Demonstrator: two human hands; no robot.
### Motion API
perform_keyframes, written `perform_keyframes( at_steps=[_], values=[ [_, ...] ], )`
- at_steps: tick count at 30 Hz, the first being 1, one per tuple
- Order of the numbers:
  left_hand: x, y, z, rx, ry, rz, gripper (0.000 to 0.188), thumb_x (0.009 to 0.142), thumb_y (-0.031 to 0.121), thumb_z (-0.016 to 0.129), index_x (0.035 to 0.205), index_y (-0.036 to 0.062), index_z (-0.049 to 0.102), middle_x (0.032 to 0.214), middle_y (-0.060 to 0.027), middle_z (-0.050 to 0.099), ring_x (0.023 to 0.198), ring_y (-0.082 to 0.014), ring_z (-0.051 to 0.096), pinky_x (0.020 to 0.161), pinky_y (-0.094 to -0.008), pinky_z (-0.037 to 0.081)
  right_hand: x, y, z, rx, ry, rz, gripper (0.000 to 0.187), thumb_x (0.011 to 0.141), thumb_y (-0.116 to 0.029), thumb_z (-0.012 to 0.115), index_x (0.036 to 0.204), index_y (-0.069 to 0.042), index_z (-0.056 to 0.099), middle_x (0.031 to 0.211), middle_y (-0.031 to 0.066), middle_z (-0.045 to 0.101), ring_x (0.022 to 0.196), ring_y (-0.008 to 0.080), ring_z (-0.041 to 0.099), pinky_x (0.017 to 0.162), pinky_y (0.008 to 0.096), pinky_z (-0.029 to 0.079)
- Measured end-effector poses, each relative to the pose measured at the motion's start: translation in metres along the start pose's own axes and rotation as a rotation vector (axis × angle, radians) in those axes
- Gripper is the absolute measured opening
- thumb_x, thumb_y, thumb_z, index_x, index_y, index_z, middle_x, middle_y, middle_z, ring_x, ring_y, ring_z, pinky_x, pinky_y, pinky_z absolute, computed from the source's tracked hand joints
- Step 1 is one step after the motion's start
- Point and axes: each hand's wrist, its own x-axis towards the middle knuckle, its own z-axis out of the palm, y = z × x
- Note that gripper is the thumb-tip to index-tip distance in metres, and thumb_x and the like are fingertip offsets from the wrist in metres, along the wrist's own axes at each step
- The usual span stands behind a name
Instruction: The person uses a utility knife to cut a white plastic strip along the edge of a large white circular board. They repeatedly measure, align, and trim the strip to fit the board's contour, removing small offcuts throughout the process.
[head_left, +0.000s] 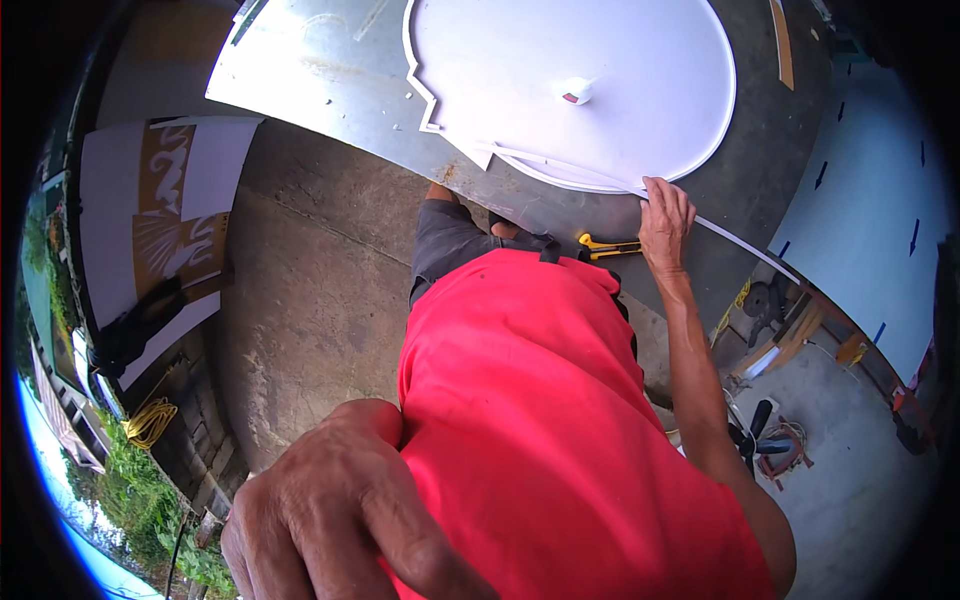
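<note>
A large white rounded panel, with a notched left side and a thin raised rim, lies on the metal-topped table. At its near right edge my right hand is closed on a long thin white strip. The strip runs from the panel's near corner, under my fingers, and off to the right. My left hand is large and close at the lower left, away from the table. Its fingers bend downward and their tips run out of view. A small white object with a red mark, perhaps a bottle, stands on the panel.
A yellow utility knife lies near the table's front edge. To the right are a light blue sheet and tools on the floor. Brown-and-white patterned boards stand at left, above a coiled yellow cord.
</note>
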Motion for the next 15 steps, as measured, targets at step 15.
perform_keyframes(
  at_steps=[15],
  values=[
    [-0.038, -0.019, -0.049, 0.433, -0.269, -0.251, 0.03, 0.092, 0.024, 0.073, 0.082, -0.0039, 0.076, 0.079, -0.0156, 0.073, 0.062, -0.0232, 0.068, 0.059, -0.0359, 0.053, 0.005, 0.021, -0.027, 0.3, -0.014, -0.213, 0.035, 0.09, 0.003, 0.06, 0.124, -0.003, 0.066, 0.1, 0.01, 0.062, 0.091, 0.0294, 0.065, 0.077, 0.0429, 0.052]
  ],
)
